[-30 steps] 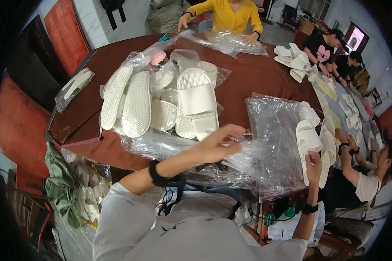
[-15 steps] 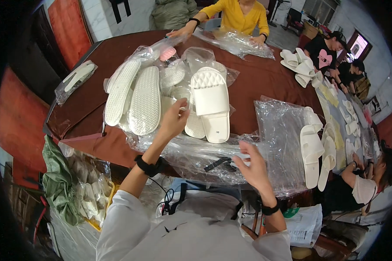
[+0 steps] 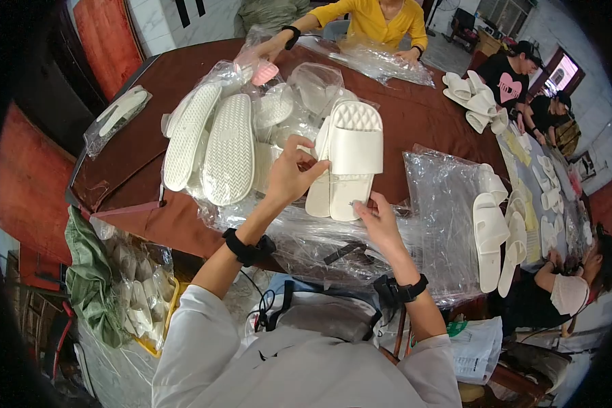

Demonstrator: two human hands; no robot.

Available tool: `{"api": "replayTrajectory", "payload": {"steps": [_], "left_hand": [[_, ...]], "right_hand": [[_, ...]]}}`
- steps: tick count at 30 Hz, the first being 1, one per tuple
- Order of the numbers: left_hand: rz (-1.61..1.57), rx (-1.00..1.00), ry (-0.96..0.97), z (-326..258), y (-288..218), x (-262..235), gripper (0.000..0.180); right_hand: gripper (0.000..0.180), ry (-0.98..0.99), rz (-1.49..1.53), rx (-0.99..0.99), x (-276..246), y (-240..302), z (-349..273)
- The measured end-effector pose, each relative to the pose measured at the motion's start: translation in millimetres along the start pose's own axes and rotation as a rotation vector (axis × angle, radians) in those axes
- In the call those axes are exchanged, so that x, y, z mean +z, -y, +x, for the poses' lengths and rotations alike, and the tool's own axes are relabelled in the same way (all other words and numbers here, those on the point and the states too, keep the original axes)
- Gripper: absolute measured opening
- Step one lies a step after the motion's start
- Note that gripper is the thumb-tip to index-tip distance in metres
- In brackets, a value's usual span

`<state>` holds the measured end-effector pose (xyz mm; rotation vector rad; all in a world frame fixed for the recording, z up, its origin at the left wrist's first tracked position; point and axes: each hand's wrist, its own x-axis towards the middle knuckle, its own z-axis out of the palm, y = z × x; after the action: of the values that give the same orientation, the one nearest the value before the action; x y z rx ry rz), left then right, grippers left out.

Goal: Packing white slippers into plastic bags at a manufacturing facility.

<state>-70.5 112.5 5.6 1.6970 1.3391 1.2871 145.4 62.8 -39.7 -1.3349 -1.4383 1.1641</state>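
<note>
- Slipper pair (image 3: 358, 155), white and overlapping, right of the bagged slippers (image 3: 228, 149); its long axis runs away from the person, heels nearest.
- Right hand (image 3: 381, 221): nearer the heels, pinching the front slipper's heel end.
- Left hand (image 3: 291, 175): between bagged slippers and pair, fingers bent, thumb at the pair's edge; I cannot tell whether it grips.
- Clear bags (image 3: 445, 211): farther right of the bagged slippers, on the counter (image 3: 418, 119).

On the table (image 3: 415, 122), which has a brown cloth (image 3: 132, 166), there lie wrapped white slippers (image 3: 229, 149) and clear plastic bags (image 3: 445, 211).
</note>
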Motion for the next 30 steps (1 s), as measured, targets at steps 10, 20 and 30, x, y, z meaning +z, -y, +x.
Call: {"api": "replayTrajectory", "payload": {"steps": [10,20,30], "left_hand": [[-0.113,0.111,-0.054,-22.1,-60.0,3.6,0.013],[0.504,0.365,0.205,-93.9,-80.6,54.5,0.018],[0.116,0.275,0.255,-104.0,-77.4,57.3,0.016]], "right_hand": [[0.016,-0.018,0.118,-0.101,-32.4,53.4,-53.8],[0.023,-0.043,-0.008,0.157,-62.4,8.3,-141.7],[0.026,-0.316,-0.344,0.053,-55.3,-0.3,-156.5]]}}
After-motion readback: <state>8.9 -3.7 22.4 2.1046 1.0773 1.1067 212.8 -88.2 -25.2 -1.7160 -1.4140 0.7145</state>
